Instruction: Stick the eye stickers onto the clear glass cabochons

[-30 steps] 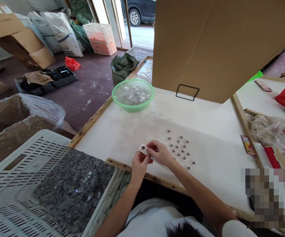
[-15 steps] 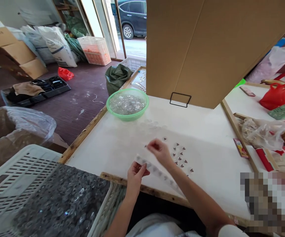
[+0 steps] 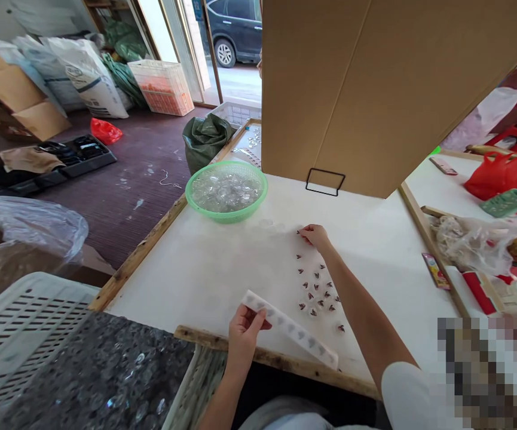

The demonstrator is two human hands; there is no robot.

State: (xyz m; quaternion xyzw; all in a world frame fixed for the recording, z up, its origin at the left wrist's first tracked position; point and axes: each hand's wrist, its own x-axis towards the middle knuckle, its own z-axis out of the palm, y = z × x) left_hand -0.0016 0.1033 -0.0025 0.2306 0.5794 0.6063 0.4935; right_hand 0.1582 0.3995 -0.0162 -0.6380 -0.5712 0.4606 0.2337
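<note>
My left hand (image 3: pixel 244 329) pinches one end of a pale sticker strip (image 3: pixel 302 334) that has a row of grey marks. The strip slants down to the right over the table's near edge. Farther up the white table, my right hand (image 3: pixel 315 236) is closed at the fingertips around a small dark sticker (image 3: pixel 299 232), just above the tabletop. A few faint clear discs (image 3: pixel 267 223) lie to its left. Below it are several clear pieces with dark motifs (image 3: pixel 316 275), loosely grouped on the tabletop.
A green basket (image 3: pixel 226 217) of clear pieces stands on the table's left side. A large cardboard box (image 3: pixel 330 101) rises at the back, a black wire frame (image 3: pixel 324 181) at its foot. Wooden edging (image 3: pixel 139 248) borders the table. A white crate (image 3: pixel 29 298) of clear pieces sits lower left.
My right hand has moved up and right, away from the strip. More dark-marked pieces show on the table. The left hand keeps hold of the strip, and the view has shifted slightly.
</note>
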